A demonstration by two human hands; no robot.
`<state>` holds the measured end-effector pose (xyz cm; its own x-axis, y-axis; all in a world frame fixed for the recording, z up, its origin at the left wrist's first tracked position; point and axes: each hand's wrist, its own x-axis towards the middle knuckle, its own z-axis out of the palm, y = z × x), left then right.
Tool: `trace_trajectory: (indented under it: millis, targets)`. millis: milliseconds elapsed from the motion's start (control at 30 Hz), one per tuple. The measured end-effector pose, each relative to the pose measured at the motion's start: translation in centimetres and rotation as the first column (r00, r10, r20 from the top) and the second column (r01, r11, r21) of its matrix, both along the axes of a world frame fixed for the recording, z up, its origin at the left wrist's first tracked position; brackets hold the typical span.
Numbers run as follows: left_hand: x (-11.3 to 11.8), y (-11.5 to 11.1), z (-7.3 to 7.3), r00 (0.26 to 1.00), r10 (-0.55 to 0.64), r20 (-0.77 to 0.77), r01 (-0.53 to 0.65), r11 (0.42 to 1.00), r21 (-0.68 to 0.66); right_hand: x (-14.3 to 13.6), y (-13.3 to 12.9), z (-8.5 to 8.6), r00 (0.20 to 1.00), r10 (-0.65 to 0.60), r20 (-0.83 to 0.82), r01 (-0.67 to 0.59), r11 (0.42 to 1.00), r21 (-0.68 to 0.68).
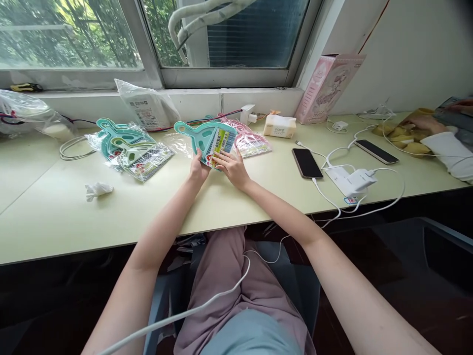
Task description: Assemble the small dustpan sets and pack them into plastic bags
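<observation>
A pile of bagged teal dustpan sets [129, 148] lies on the desk [55, 207]. The left hand [198, 170] and right hand [232, 167] both grip one teal dustpan set [209, 138], tilted just above the desk. Its slick wrapper could slip from so shallow a pinch. A phone [307, 162] lies nearby.

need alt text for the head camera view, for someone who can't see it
Both hands, left hand and right hand, hold a teal dustpan set in clear wrapping over a pale desk below a window. More wrapped sets lie to the left; a phone and charger to the right.
</observation>
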<state>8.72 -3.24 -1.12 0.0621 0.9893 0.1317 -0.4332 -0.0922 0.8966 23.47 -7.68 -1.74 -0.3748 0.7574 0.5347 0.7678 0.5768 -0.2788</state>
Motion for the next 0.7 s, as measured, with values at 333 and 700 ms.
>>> trace_trajectory:
  millis: [333,700]
  targets:
    - [-0.5,0.0,-1.0,0.993,0.005,0.114,0.0,0.999,-0.047,-0.4,-0.2,-0.5,0.996,-0.047,-0.072,0.048,0.999,0.006]
    - [-0.7,0.6,-1.5,0.996,0.063,0.055,-0.061,0.997,-0.049,0.6,2.8,-1.3,0.334,-0.328,-0.884,-0.213,0.887,-0.41]
